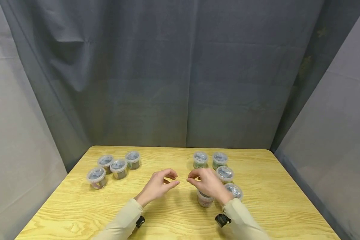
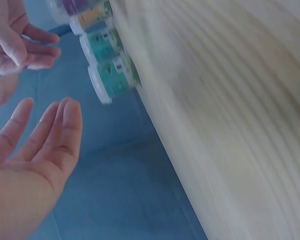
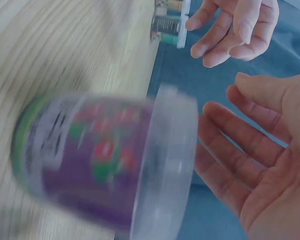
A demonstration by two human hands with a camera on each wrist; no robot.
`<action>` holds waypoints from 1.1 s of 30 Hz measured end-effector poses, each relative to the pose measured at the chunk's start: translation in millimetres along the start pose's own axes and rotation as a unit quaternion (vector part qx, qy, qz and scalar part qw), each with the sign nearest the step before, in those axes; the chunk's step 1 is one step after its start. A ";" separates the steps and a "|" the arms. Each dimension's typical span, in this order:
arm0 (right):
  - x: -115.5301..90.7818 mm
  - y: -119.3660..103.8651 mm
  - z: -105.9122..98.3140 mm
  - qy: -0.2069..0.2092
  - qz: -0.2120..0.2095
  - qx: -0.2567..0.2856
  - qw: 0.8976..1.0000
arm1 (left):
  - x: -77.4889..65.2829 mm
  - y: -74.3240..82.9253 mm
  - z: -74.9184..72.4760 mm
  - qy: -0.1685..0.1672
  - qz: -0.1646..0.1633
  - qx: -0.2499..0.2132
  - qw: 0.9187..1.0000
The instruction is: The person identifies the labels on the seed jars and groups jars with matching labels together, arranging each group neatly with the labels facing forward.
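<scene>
My left hand (image 1: 159, 185) hovers over the middle of the table (image 1: 174, 220), holding nothing, fingers loosely curved. Facing it across a small gap, my right hand (image 1: 207, 181) also holds nothing, its fingers relaxed. A small lidded tub (image 1: 205, 200) stands below the right hand, partly covered by it. In the right wrist view this tub (image 3: 99, 155) looms close beside the hand, with a purple label, red flowers and a clear lid. Another lidded tub (image 1: 234, 190) stands by the right wrist.
Several lidded tubs cluster at the left, including a front tub (image 1: 97, 178) and a back tub (image 1: 133, 160). At the back right stand two green-labelled tubs (image 1: 200, 160), with another tub (image 1: 225, 174) before them. A dark grey curtain (image 1: 180, 83) hangs behind the table.
</scene>
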State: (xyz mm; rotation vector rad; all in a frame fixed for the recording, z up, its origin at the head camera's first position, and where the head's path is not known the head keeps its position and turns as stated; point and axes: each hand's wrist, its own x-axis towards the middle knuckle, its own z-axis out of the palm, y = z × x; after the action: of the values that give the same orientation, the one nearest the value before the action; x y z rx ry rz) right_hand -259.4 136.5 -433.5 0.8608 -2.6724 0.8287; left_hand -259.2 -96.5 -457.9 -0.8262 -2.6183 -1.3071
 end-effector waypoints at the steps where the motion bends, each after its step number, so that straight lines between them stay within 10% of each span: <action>1: 2.2 -2.8 2.0 -0.002 -0.002 0.001 1.000 | -1.6 -1.8 -3.7 0.005 -0.003 0.002 1.000; 33: 69.7 -58.2 89.5 -0.043 0.038 0.062 0.996 | -48.1 -54.8 -87.2 0.135 -0.136 0.113 0.975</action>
State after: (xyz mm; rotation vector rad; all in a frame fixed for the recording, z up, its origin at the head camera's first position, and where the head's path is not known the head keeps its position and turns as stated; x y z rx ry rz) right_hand -283.9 13.3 -455.6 0.8451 -2.7672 1.0070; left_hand -259.1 -210.1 -457.6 -0.2416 -2.6528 -1.0558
